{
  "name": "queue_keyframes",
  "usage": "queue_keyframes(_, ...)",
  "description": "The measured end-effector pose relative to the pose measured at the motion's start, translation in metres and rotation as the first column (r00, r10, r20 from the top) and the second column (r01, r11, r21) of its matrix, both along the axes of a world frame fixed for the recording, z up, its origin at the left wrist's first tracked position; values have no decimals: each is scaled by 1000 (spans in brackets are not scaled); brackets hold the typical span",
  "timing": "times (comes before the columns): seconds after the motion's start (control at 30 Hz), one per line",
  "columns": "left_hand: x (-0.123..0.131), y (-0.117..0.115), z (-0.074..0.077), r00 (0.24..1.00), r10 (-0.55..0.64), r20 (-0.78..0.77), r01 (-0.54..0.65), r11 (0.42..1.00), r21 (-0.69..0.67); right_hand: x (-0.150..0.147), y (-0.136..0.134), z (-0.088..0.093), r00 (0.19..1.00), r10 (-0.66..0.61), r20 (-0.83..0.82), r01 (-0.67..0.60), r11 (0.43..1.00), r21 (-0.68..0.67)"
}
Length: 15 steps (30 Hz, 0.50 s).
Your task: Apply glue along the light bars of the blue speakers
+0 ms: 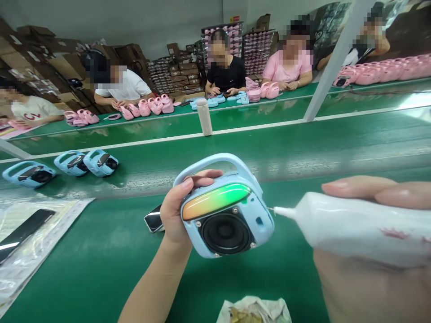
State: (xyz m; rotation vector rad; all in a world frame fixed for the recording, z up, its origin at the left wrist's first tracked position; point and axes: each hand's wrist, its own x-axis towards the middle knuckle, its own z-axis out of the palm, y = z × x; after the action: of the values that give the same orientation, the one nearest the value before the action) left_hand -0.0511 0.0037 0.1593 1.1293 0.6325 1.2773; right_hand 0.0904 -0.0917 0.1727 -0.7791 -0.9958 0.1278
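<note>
My left hand (pixel 178 211) grips a light blue portable speaker (pixel 264 224) by its left side, fingers passing under the carry handle. The speaker faces me, tilted, with a glowing orange-to-green light strip and a round black driver held by screws. From the right, my right hand (pixel 363 269) is wrapped round a white glue tube (pixel 346 226) with a thin nozzle. The nozzle's fine tip is at the speaker's right edge; whether it touches, I cannot tell. Behind my left hand lies a small dark glossy piece (pixel 153 220), partly hidden.
Several blue speakers (pixel 101 162) stand on the green belt at the left. A dark panel (pixel 25 231) lies on a plastic-covered sheet (pixel 63 220). Crumpled paper (pixel 254 309) is at the bottom edge. Across the line, people sit near pink speakers (pixel 156 105) and a pale bottle (pixel 204 117).
</note>
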Motion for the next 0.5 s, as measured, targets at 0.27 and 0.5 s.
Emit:
queue_keyframes(0.27, 5, -6, 6, 991, -33, 132, 45, 994, -96, 3, 8, -7, 995, 103, 7, -104, 994, 43)
queue_keyframes(0.5, 11, -12, 14, 983, 17, 183, 17, 983, -183, 5, 13, 2, 991, 79, 109, -96, 983, 156)
